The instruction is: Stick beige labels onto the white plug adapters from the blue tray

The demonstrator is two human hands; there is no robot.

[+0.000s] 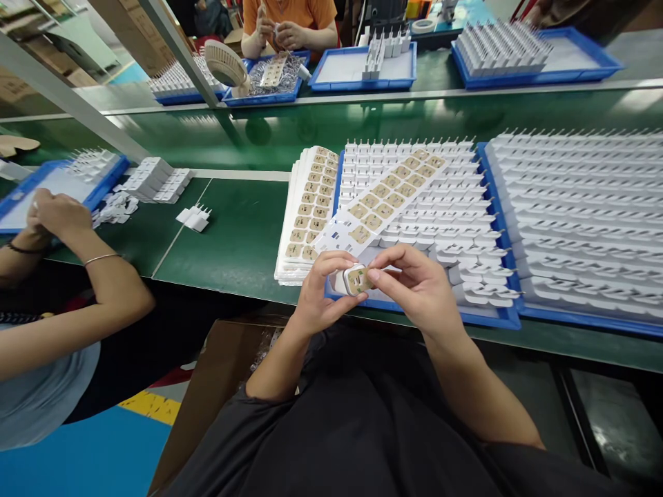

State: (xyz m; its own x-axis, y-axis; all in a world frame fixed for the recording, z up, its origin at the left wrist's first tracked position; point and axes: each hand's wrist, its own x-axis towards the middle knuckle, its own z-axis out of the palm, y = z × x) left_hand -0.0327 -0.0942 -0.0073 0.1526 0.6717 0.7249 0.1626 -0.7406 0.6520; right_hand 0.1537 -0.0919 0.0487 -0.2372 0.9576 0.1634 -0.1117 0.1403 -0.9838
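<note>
Both hands at counter (pixel 243 241) edge — left hand (pixel 318 293) and right hand (pixel 417 286) fingers pinch one white plug (pixel 355 279); its tan label partly hidden by fingertips.

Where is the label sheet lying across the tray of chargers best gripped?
Pinch the label sheet at its near, lower-left end, coming from the person's side: the labels there look already peeled, leaving bare backing, and that end lies nearest the left hand.
</note>
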